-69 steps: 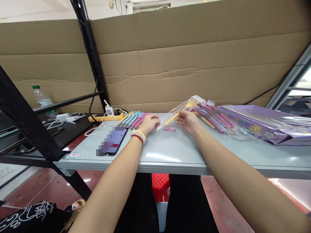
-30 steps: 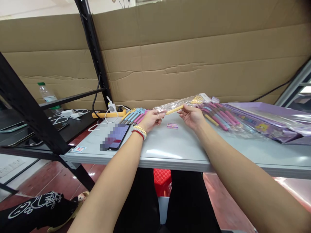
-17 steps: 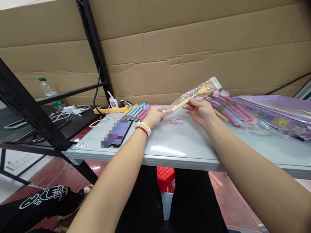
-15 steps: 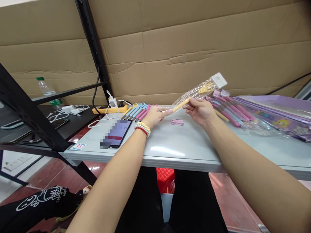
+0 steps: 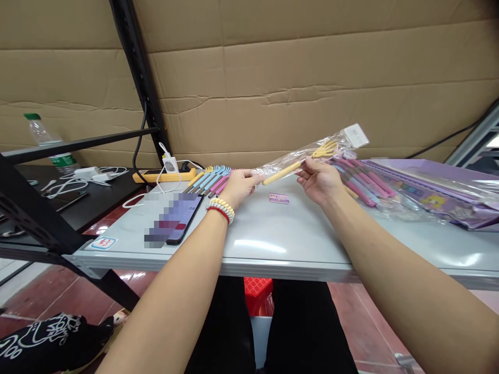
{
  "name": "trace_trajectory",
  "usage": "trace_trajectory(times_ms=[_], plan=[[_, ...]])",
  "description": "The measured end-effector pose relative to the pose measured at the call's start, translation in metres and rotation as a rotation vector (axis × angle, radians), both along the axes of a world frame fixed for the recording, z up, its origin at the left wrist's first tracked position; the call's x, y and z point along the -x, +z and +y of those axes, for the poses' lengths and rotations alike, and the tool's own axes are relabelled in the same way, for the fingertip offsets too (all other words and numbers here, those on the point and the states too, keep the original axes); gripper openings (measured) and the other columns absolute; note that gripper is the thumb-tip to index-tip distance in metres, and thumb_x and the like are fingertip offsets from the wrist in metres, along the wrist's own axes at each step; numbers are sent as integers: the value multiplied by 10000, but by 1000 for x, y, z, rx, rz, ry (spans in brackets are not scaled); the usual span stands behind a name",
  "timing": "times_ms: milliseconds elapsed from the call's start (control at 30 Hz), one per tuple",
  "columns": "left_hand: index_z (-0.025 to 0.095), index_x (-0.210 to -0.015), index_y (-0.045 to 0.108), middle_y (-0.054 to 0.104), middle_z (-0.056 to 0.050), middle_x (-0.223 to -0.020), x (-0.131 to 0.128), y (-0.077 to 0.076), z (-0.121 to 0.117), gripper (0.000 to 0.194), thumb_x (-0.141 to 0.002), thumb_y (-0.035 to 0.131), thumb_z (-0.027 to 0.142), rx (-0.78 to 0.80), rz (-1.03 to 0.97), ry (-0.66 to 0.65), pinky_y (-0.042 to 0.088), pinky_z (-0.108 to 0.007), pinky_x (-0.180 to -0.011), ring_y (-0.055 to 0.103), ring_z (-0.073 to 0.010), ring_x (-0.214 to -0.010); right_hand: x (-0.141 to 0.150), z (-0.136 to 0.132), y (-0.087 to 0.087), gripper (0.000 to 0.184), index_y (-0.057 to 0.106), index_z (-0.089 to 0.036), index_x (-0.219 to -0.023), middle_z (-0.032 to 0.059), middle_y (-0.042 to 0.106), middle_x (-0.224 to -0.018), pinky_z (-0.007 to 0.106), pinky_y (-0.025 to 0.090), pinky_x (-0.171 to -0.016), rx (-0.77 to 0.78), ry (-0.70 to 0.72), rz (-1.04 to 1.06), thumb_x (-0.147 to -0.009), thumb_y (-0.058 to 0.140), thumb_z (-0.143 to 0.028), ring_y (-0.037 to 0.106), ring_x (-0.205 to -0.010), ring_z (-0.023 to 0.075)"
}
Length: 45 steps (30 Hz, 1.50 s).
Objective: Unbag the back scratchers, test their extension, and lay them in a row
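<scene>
My right hand (image 5: 319, 179) is closed around the middle of a yellow back scratcher (image 5: 283, 173), whose hand-shaped head points up and to the right. A clear plastic bag (image 5: 300, 156) with a white label at its far end lies along the scratcher; whether the handle is inside it, I cannot tell. Near the handle's lower end, my left hand (image 5: 240, 189) pinches the bag's near end. Beyond my left hand, a row of yellow, blue and pink back scratchers (image 5: 210, 179) lies on the grey table (image 5: 288, 234). Between my hands, a small purple card (image 5: 279, 198) rests on the tabletop.
Bagged pink and blue back scratchers (image 5: 366, 182) lie at right beside a purple printed package (image 5: 432, 192). A phone (image 5: 183, 218) is at left, before a yellow power strip (image 5: 163, 175) with white cables. A black rack post (image 5: 140, 67) and cardboard wall (image 5: 273, 72) stand behind.
The scratcher's handle has tilted lower toward the left and stands out more from the bag. My left hand has shifted slightly from the handle's end, and the view has turned a little right.
</scene>
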<state>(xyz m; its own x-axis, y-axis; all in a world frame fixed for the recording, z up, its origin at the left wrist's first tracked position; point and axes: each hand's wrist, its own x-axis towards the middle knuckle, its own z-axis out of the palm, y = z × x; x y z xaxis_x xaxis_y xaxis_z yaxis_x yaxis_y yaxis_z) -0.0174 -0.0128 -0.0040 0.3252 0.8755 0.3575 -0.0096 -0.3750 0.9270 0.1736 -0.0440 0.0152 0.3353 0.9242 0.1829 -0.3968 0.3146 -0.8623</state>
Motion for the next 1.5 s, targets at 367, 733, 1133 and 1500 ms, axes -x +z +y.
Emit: trace_trajectory(times_ms=[367, 733, 1133, 1500], plan=[[120, -683, 623, 626, -60, -673, 1, 3, -6, 246, -738, 672, 354, 192, 173, -105, 321, -222, -432, 477, -74, -469, -1, 2, -4, 122, 562, -159, -717, -5, 641, -661, 167, 438, -396, -16, 17, -24, -834, 555, -124, 576, -493, 73], [146, -600, 537, 527, -1, -545, 7, 7, -4, 171, -704, 596, 269, 298, -55, -170, 334, -217, -433, 474, -71, -433, -13, 4, 1, 93, 561, -181, -722, -32, 616, -613, 173, 417, -407, -29, -83, 88, -800, 611, -190, 573, -486, 72], [154, -608, 512, 534, 0, -540, 10, 8, -3, 118, -666, 581, 230, 322, -209, -137, 362, -215, -441, 479, -76, -434, -14, 0, 7, 78, 544, -170, -735, -25, 595, -600, 179, 414, -381, 21, -187, 142, -811, 549, -152, 597, -487, 90], [156, -704, 527, 207, 101, -459, 13, 7, -3, 309, -832, 545, 437, 458, 99, -316, 133, -169, -360, 154, -32, -346, -17, 9, 4, 117, 504, -172, -762, -40, 585, -601, 170, 389, -363, 33, -235, 157, -800, 609, -206, 579, -455, 85]])
